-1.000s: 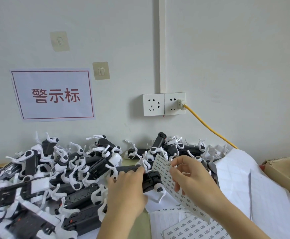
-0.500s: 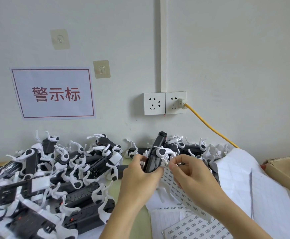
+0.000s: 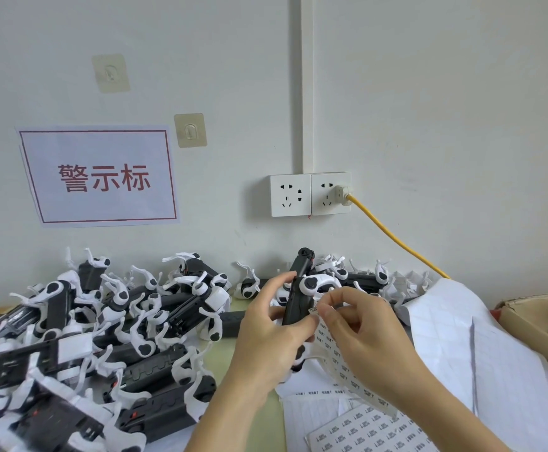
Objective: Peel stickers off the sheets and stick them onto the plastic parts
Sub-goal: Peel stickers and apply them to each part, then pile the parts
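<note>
Your left hand (image 3: 267,334) grips the black plastic part (image 3: 298,296) upright above the worktop (image 3: 250,415), fingers curled round it. Your right hand (image 3: 364,337) pinches a small sticker (image 3: 314,310) against its side, the sticker sheet (image 3: 347,370) hanging beneath. More parts (image 3: 103,337) are heaped left; blank sheets (image 3: 461,347) lie right.

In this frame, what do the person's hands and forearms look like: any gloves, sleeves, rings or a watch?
Both hands are bare: the left hand and the right hand show no gloves and no visible rings. The forearms are uncovered down to the frame's lower edge, with no sleeve, watch or wristband showing.
</note>
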`<action>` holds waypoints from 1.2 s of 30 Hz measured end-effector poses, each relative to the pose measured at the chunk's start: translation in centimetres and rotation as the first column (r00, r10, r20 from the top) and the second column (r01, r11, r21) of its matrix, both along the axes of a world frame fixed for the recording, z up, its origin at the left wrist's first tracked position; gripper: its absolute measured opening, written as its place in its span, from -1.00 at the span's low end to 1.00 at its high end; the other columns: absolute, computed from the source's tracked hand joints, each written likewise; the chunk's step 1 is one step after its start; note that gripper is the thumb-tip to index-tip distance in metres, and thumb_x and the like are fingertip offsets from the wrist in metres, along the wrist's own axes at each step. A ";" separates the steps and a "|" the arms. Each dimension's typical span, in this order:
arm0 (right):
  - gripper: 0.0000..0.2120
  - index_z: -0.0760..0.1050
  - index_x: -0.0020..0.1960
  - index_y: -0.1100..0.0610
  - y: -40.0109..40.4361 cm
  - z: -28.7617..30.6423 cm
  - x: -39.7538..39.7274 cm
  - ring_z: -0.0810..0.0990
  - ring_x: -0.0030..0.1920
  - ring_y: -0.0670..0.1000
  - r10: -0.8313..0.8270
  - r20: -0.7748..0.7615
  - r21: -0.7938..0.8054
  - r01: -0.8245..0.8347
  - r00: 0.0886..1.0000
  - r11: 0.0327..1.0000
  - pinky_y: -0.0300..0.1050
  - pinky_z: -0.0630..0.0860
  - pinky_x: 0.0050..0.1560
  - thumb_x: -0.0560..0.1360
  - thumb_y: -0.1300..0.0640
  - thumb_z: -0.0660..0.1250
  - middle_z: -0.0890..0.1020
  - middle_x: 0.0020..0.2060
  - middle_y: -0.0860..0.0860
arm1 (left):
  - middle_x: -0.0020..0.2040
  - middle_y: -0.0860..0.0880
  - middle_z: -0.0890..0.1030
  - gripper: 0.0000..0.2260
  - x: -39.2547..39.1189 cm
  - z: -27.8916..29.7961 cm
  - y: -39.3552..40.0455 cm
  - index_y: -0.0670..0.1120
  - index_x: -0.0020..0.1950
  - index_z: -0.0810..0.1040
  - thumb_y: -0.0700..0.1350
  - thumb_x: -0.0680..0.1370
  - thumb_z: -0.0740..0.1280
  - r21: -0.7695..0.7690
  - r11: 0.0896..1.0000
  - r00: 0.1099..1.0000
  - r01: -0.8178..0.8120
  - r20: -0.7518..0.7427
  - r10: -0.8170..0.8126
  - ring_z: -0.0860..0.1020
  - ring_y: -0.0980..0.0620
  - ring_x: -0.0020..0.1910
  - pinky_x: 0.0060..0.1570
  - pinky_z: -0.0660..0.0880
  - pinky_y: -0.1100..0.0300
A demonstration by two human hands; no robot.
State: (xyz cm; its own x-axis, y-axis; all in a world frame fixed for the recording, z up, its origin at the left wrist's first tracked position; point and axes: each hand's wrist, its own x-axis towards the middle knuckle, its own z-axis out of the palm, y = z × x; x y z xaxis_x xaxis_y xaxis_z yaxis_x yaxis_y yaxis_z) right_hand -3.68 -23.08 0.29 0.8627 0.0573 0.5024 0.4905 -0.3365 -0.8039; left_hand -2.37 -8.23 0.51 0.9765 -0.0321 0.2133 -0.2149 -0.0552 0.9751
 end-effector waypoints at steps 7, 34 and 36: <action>-0.82 0.52 -0.16 0.01 0.0 -0.2 0.2 0.23 -0.55 -0.09 -0.046 0.053 -0.066 0.049 0.998 0.997 -0.32 0.21 -0.50 0.61 0.14 0.31 0.46 -0.52 0.16 | -0.13 -0.15 0.68 -0.42 0.3 -0.2 -0.1 0.35 0.25 0.52 -0.25 0.43 0.51 0.001 1.000 0.999 0.003 0.039 -0.003 0.52 0.00 -0.38 -0.45 0.43 0.27; -0.91 0.57 -0.02 -0.09 0.2 -0.1 -0.1 0.44 -0.44 -0.03 -0.259 0.221 -0.363 0.326 0.940 0.873 -0.07 0.42 -0.34 0.61 0.01 0.30 0.50 -0.55 -0.06 | -0.24 0.04 0.68 -0.49 0.7 -0.5 0.0 0.34 0.24 0.57 0.02 0.30 0.47 0.012 1.000 0.998 0.027 0.058 -0.027 0.62 0.07 -0.27 -0.20 0.49 0.29; -0.91 0.57 0.00 -0.10 0.3 0.1 -0.3 0.48 -0.41 -0.05 -0.267 0.229 -0.379 0.339 0.936 0.861 -0.06 0.46 -0.30 0.61 -0.01 0.29 0.54 -0.51 -0.07 | -0.26 0.04 0.68 -0.50 0.7 -0.5 0.0 0.34 0.22 0.58 0.03 0.30 0.47 0.007 1.000 0.998 0.027 0.058 -0.027 0.62 0.07 -0.28 -0.23 0.49 0.32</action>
State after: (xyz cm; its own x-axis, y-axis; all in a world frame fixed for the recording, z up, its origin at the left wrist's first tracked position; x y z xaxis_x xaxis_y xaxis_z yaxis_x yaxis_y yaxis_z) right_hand -3.97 -22.77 0.39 0.7787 0.0363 0.6264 0.4223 -0.7686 -0.4805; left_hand -1.68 -8.24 0.03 0.9613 -0.0597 0.2690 -0.2722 -0.0550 0.9607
